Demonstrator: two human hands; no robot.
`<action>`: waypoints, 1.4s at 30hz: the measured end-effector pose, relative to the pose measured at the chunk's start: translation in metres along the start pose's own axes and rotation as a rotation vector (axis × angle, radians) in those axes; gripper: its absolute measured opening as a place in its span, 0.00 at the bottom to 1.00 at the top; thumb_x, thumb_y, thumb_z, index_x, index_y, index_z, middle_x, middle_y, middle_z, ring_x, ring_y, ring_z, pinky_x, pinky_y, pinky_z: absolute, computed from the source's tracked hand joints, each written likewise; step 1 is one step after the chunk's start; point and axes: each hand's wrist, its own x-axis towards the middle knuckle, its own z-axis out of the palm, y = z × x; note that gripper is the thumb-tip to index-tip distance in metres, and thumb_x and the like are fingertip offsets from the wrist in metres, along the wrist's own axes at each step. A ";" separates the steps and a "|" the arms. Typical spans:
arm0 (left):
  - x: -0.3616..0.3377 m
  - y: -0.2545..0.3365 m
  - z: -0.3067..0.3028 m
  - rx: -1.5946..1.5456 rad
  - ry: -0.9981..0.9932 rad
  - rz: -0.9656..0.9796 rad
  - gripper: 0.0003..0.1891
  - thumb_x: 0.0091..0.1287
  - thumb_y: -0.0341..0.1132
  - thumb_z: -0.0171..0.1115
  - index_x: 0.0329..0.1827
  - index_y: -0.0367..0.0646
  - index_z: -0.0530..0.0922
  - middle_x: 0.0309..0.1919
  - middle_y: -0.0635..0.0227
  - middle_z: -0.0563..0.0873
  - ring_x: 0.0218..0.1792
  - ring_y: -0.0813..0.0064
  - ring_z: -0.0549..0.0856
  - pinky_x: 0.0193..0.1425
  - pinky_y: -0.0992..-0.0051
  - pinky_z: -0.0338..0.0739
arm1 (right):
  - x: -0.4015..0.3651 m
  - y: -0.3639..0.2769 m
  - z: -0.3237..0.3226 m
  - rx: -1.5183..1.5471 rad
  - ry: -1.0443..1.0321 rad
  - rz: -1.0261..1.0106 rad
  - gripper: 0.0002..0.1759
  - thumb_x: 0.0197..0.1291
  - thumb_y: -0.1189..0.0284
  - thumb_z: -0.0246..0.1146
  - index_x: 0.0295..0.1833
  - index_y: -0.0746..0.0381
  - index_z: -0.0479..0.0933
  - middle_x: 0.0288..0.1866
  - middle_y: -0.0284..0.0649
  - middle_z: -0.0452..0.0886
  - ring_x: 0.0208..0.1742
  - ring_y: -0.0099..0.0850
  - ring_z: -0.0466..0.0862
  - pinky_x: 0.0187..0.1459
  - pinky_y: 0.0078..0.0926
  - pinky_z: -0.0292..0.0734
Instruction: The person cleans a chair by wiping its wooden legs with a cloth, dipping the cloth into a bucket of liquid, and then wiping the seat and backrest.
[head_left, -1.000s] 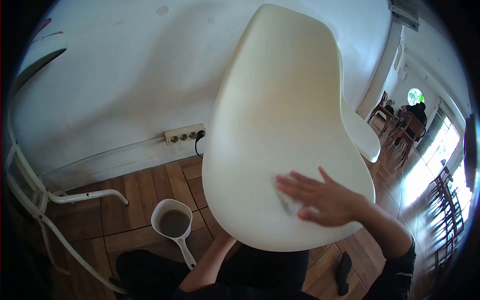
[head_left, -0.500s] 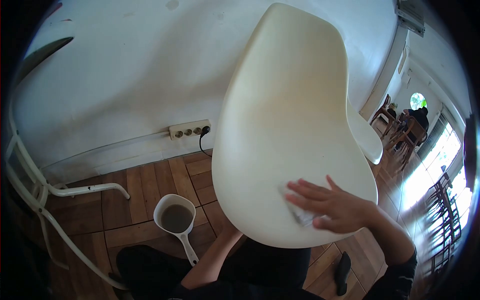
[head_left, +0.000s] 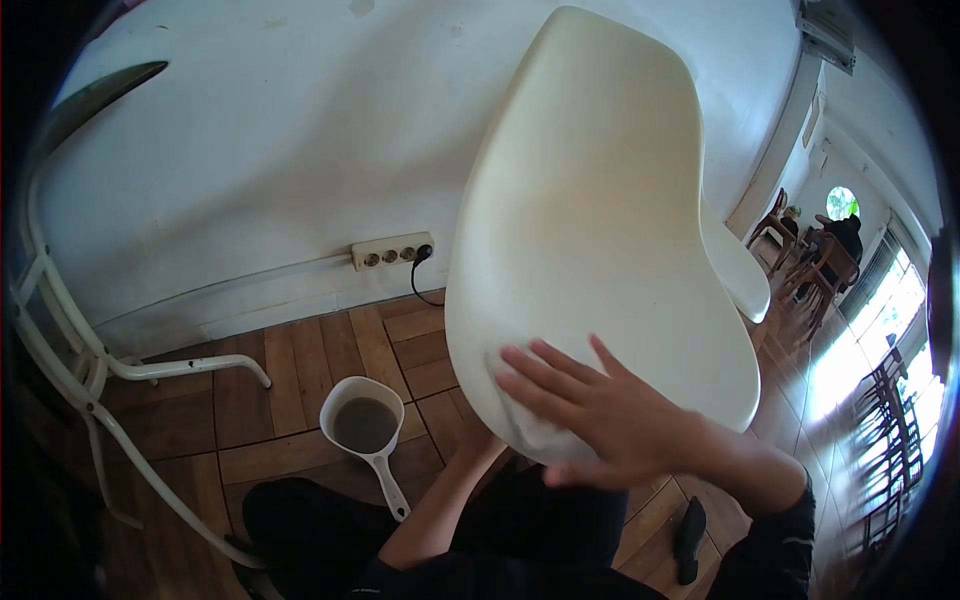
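A cream moulded chair (head_left: 600, 230) stands tilted before me, its seat towards me. My right hand (head_left: 610, 415) lies over the lower left of the seat, fingers stretched and spread. Under its palm and fingers is a white cloth (head_left: 530, 425), pressed against the seat and partly covered. My left hand (head_left: 484, 446) reaches to the underside of the seat's front left edge; its fingers are hidden behind the chair. To the left, a white dipper (head_left: 388, 470) with greyish liquid in it rests on the floor.
A white metal frame (head_left: 130, 368) curves along the left. On the wall is a power strip (head_left: 392, 251) with one plug in it. A dark shoe or slipper (head_left: 689, 540) lies at lower right. Far right are wooden chairs (head_left: 826, 275) and a seated person (head_left: 848, 236).
My right hand has slid left across the seat with the cloth, towards its left front edge. The left hand stays under the seat edge. The view has shifted slightly.
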 end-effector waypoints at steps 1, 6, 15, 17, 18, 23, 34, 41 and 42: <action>0.001 0.000 0.001 0.003 0.001 0.002 0.25 0.64 0.45 0.63 0.62 0.46 0.71 0.56 0.65 0.77 0.55 0.67 0.77 0.57 0.64 0.75 | -0.009 -0.003 -0.002 -0.079 -0.026 -0.016 0.46 0.62 0.35 0.40 0.77 0.53 0.43 0.79 0.41 0.44 0.77 0.45 0.50 0.67 0.69 0.43; 0.001 0.002 -0.003 0.009 0.000 0.012 0.22 0.64 0.43 0.62 0.59 0.44 0.72 0.52 0.64 0.78 0.51 0.66 0.78 0.52 0.65 0.75 | -0.004 0.020 0.003 -0.054 -0.062 0.045 0.47 0.61 0.34 0.39 0.77 0.51 0.43 0.79 0.39 0.45 0.77 0.43 0.51 0.67 0.69 0.42; -0.002 0.004 -0.006 0.039 -0.023 0.002 0.17 0.64 0.39 0.61 0.52 0.41 0.74 0.44 0.63 0.80 0.44 0.66 0.80 0.45 0.65 0.76 | 0.090 0.033 0.013 0.084 0.130 0.018 0.47 0.60 0.33 0.36 0.76 0.53 0.48 0.79 0.42 0.41 0.78 0.46 0.44 0.67 0.71 0.40; -0.002 0.005 -0.006 0.041 -0.022 0.001 0.16 0.64 0.39 0.61 0.51 0.41 0.74 0.42 0.62 0.81 0.42 0.66 0.80 0.43 0.65 0.76 | 0.071 0.017 0.014 0.089 0.121 -0.136 0.45 0.61 0.34 0.40 0.73 0.55 0.55 0.78 0.42 0.45 0.78 0.47 0.43 0.66 0.72 0.42; -0.002 0.007 -0.005 0.043 -0.019 0.001 0.16 0.64 0.38 0.61 0.50 0.40 0.75 0.41 0.62 0.81 0.41 0.66 0.81 0.42 0.65 0.77 | 0.058 0.006 0.013 0.029 0.104 -0.171 0.44 0.60 0.34 0.39 0.72 0.52 0.58 0.78 0.41 0.46 0.78 0.46 0.44 0.66 0.72 0.42; 0.000 0.014 -0.011 0.063 -0.002 0.059 0.13 0.64 0.36 0.60 0.47 0.39 0.76 0.37 0.61 0.82 0.37 0.66 0.82 0.38 0.65 0.77 | -0.020 -0.026 0.015 -0.172 0.054 -0.167 0.42 0.60 0.35 0.41 0.72 0.50 0.60 0.77 0.37 0.52 0.78 0.40 0.50 0.66 0.70 0.44; -0.005 0.001 -0.005 0.050 -0.121 -0.089 0.13 0.63 0.36 0.61 0.45 0.38 0.77 0.34 0.59 0.84 0.36 0.63 0.84 0.37 0.64 0.78 | -0.072 0.070 0.016 0.037 -0.055 0.511 0.46 0.62 0.34 0.32 0.76 0.53 0.46 0.78 0.41 0.48 0.78 0.43 0.48 0.69 0.68 0.38; -0.006 -0.008 -0.001 0.068 -0.072 -0.048 0.17 0.63 0.37 0.60 0.52 0.39 0.75 0.43 0.56 0.83 0.43 0.60 0.83 0.42 0.63 0.78 | 0.031 0.049 0.012 0.069 -0.001 0.201 0.47 0.63 0.35 0.32 0.77 0.56 0.43 0.79 0.42 0.45 0.78 0.45 0.47 0.69 0.67 0.38; -0.005 -0.004 -0.003 0.075 -0.069 -0.040 0.17 0.63 0.37 0.60 0.53 0.39 0.75 0.43 0.56 0.83 0.44 0.60 0.83 0.42 0.63 0.78 | 0.023 0.042 0.009 0.070 0.000 0.208 0.47 0.63 0.35 0.32 0.77 0.56 0.43 0.79 0.42 0.45 0.78 0.45 0.47 0.69 0.67 0.38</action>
